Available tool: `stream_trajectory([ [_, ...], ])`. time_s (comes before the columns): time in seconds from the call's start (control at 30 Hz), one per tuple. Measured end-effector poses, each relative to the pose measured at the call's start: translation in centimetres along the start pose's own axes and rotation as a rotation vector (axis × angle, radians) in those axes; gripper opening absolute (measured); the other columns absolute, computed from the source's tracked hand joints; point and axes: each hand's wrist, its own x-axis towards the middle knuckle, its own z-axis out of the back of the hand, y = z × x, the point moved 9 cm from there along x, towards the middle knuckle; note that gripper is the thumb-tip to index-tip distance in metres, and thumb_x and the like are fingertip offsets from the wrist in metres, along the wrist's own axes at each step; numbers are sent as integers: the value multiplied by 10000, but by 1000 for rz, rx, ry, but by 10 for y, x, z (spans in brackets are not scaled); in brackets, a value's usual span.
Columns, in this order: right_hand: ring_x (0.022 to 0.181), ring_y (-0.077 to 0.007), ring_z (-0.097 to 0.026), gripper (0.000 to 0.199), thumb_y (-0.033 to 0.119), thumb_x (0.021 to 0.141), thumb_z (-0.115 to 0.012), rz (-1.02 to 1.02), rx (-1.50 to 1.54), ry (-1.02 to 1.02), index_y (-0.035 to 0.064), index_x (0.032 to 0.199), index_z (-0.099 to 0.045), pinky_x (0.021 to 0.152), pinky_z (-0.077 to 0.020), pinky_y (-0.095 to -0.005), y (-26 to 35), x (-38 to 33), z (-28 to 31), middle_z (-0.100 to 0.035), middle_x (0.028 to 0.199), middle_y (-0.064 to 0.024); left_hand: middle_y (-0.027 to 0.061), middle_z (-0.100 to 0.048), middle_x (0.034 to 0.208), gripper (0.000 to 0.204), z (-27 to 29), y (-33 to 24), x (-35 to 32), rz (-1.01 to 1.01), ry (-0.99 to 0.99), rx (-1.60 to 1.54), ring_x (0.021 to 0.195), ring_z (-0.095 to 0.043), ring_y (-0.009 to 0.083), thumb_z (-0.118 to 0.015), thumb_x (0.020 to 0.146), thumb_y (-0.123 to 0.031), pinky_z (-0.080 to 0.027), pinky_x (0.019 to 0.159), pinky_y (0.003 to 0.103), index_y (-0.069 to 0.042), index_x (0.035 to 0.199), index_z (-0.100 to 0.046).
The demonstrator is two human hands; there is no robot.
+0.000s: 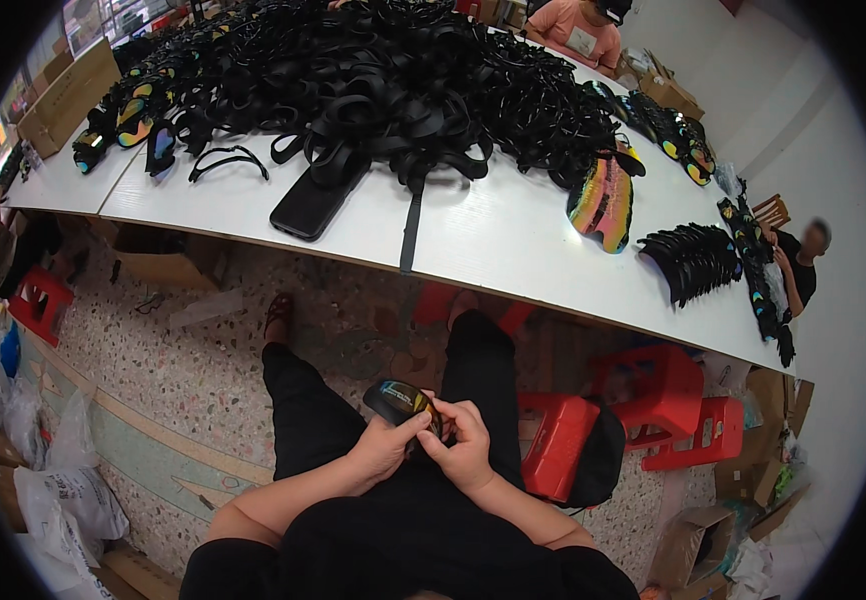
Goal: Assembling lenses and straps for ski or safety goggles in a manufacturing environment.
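Low over my lap, I hold a pair of dark goggles [393, 401] with a shiny lens that shows yellow and blue tints. My left hand [383, 447] grips them from the near left, its thumb across the lens side. Closed on their right end is my right hand [466, 447], with thumb and fingers pinching the edge. My fingers cover part of the goggles, so their far side is hidden. In front of me stands a white table [513, 235] bearing a large heap of black straps and frames [383, 85].
On the table lie a black phone [319, 203], stacked mirrored lenses [605, 200] and a row of dark curved pieces [691, 262]. Red stools [653, 390] stand at my right, plastic bags [68, 500] at my left. A co-worker in a pink shirt [578, 35] sits across.
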Motion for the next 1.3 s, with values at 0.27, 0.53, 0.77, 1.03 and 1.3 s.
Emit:
stream_trajectory([
  [0.27, 721, -110, -536, 521, 161, 768, -847, 38, -72, 115, 25, 1229, -646, 634, -477, -228, 7, 15, -11, -556, 931, -51, 39, -652, 1040, 204, 12, -6, 1, 7, -75, -107, 958, -636, 136, -648, 964, -119, -512, 831, 271, -29, 1140, -599],
  [0.53, 747, -134, -683, 325, 176, 807, -824, -8, -212, 666, 31, 1080, -725, 657, -553, -264, 55, 117, -1, -701, 902, -80, 55, -667, 1004, 221, 47, -2, 9, 91, -232, -31, 916, -647, 138, -686, 912, -139, -527, 784, 284, -26, 1084, -605],
  [0.77, 788, -134, -625, 243, 211, 946, -642, 140, -219, -181, 3, 1059, -697, 701, -506, -260, 82, 381, 86, -699, 908, -68, 58, -675, 1026, 211, 44, -6, 11, 136, -229, -9, 936, -633, 142, -672, 916, -122, -512, 813, 300, -30, 1094, -607],
  [1.03, 1102, -323, -647, 342, 368, 931, -585, -77, -1216, -195, 167, 1180, -707, 903, -542, -440, 45, 479, 76, -703, 1169, -89, 71, -684, 1009, 193, 58, -10, 16, 97, -254, -30, 924, -646, 136, -670, 923, -84, -540, 731, 284, -23, 1090, -596],
  [1.3, 701, -217, -656, 131, 164, 864, -697, 588, -639, -660, 102, 963, -756, 681, -535, -339, 96, 423, 112, -685, 813, -73, 65, -682, 1019, 193, 53, -12, 5, 83, -235, -19, 932, -642, 132, -666, 922, -72, -517, 822, 279, -23, 1098, -604],
])
